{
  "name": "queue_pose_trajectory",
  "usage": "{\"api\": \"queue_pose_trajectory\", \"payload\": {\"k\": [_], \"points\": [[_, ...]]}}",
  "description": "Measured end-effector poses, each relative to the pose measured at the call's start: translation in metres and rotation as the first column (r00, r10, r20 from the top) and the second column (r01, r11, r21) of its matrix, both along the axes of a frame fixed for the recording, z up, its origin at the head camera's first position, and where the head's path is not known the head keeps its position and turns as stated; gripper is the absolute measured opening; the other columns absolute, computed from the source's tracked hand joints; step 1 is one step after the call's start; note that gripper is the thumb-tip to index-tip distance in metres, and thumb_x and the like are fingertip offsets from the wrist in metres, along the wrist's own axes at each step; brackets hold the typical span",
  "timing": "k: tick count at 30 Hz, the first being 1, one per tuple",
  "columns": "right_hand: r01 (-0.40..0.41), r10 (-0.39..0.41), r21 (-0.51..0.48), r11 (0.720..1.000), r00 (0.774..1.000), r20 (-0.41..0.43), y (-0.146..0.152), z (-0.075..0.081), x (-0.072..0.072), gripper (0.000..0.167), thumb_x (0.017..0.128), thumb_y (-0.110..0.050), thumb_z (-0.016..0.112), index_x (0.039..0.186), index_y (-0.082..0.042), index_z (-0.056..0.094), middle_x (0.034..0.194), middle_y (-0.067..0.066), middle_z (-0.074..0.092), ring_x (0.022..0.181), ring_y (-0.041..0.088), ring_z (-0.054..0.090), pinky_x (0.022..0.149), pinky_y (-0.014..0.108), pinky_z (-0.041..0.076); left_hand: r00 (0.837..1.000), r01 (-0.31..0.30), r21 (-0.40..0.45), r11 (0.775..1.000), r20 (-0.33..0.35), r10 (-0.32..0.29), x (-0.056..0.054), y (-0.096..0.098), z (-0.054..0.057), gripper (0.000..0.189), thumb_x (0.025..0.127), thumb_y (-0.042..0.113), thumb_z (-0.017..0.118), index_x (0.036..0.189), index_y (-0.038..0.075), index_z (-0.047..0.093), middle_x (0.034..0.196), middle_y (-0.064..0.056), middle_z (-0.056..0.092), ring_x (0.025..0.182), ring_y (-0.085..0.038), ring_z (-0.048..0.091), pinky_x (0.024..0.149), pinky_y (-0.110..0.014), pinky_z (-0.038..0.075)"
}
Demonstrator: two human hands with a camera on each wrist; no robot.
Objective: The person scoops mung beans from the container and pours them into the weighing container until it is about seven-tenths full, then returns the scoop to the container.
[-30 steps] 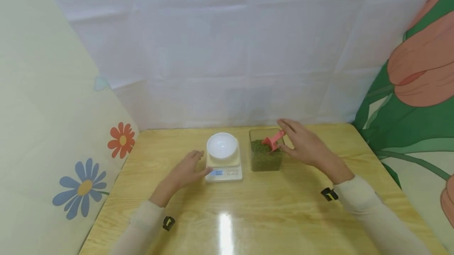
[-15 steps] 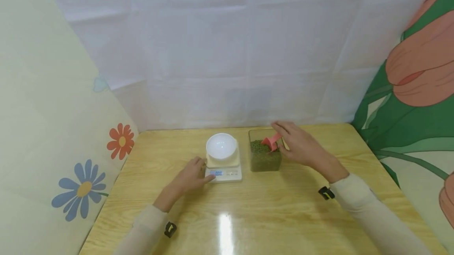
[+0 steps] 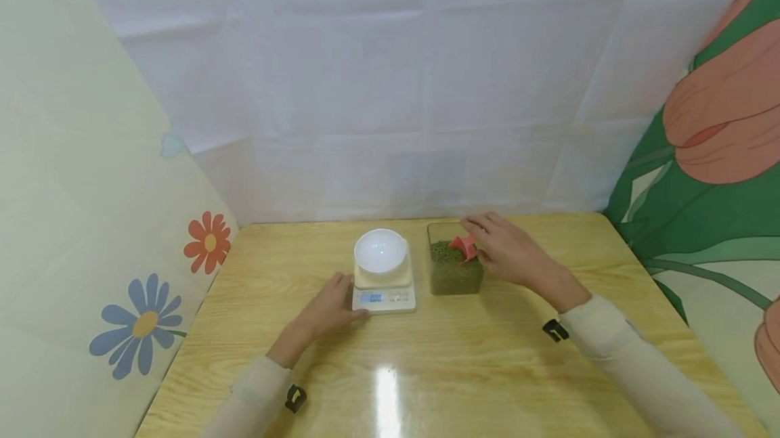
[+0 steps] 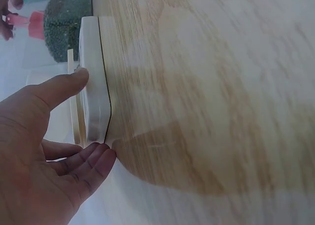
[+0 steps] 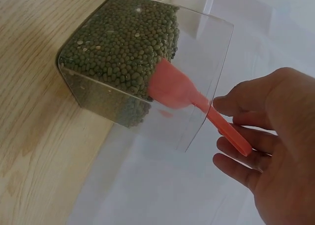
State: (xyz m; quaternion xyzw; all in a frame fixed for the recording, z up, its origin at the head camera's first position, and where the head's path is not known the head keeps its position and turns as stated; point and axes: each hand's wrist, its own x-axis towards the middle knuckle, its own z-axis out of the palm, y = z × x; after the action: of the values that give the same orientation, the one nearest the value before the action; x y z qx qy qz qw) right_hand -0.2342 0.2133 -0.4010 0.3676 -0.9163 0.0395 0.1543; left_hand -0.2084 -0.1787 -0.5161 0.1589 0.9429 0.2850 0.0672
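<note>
A white kitchen scale with a lit display carries a white bowl. My left hand holds the scale's near left corner, thumb along its front edge and fingers against its left side. To the right stands a clear square container part filled with green mung beans. A pink scoop leans in it, bowl in the beans and handle sticking out over the rim. Around that handle is my right hand; the fingers lie loosely behind it, the thumb is close beside it, and they have not closed on it.
Everything stands on a wooden table, with the scale and container toward its far edge. A white sheet hangs directly behind. Flower-patterned panels flank both sides. A narrow gap separates scale and container.
My left hand has moved in against the scale, its thumb sliding off the display to the front edge. My right hand has come leftward over the scoop's handle. Scoop, bowl and container stay put.
</note>
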Motion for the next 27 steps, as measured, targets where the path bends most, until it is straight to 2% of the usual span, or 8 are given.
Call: {"api": "queue_pose_trajectory", "payload": {"k": [7, 14, 20, 27], "points": [[0.006, -0.006, 0.044, 0.999, 1.000, -0.004, -0.002, -0.001, -0.001, 0.052, 0.087, 0.005, 0.072, 0.138, 0.010, 0.063, 0.134, 0.024, 0.069, 0.123, 0.040, 0.065, 0.111, 0.052, 0.054, 1.000, -0.010, -0.030, 0.999, 0.004, 0.010, 0.001, 0.003, 0.000, 0.079, 0.081, 0.033, 0.094, 0.144, -0.001, 0.060, 0.112, -0.010, 0.059, 0.102, -0.023, 0.056, 0.105, -0.051, 0.056], [-0.004, 0.008, 0.083, 0.997, 0.999, -0.054, -0.005, -0.002, -0.003, 0.043, 0.088, 0.006, 0.072, 0.130, 0.007, 0.068, 0.122, 0.020, 0.073, 0.113, 0.036, 0.067, 0.102, 0.047, 0.058, 1.000, -0.009, -0.034, 0.999, 0.006, 0.009, 0.002, 0.005, -0.001, 0.075, 0.081, 0.033, 0.094, 0.142, 0.002, 0.063, 0.109, -0.009, 0.059, 0.099, -0.021, 0.054, 0.101, -0.050, 0.056], [-0.028, 0.037, 0.102, 0.994, 0.995, -0.089, -0.007, -0.002, -0.004, 0.029, 0.087, 0.006, 0.078, 0.117, 0.003, 0.076, 0.108, 0.014, 0.076, 0.101, 0.030, 0.068, 0.093, 0.041, 0.060, 1.000, -0.017, -0.036, 0.999, 0.012, 0.018, 0.003, 0.006, -0.001, 0.074, 0.081, 0.034, 0.094, 0.141, 0.002, 0.064, 0.108, -0.008, 0.059, 0.096, -0.020, 0.053, 0.097, -0.048, 0.057], [-0.022, 0.051, 0.188, 0.982, 0.988, -0.147, -0.012, -0.002, -0.009, 0.023, 0.081, 0.003, 0.087, 0.102, -0.001, 0.078, 0.096, 0.010, 0.077, 0.089, 0.025, 0.067, 0.084, 0.037, 0.059, 1.000, -0.013, -0.044, 0.999, 0.017, 0.014, 0.003, 0.006, -0.001, 0.071, 0.082, 0.033, 0.093, 0.141, 0.004, 0.064, 0.105, -0.008, 0.059, 0.094, -0.020, 0.053, 0.096, -0.047, 0.057]]}}
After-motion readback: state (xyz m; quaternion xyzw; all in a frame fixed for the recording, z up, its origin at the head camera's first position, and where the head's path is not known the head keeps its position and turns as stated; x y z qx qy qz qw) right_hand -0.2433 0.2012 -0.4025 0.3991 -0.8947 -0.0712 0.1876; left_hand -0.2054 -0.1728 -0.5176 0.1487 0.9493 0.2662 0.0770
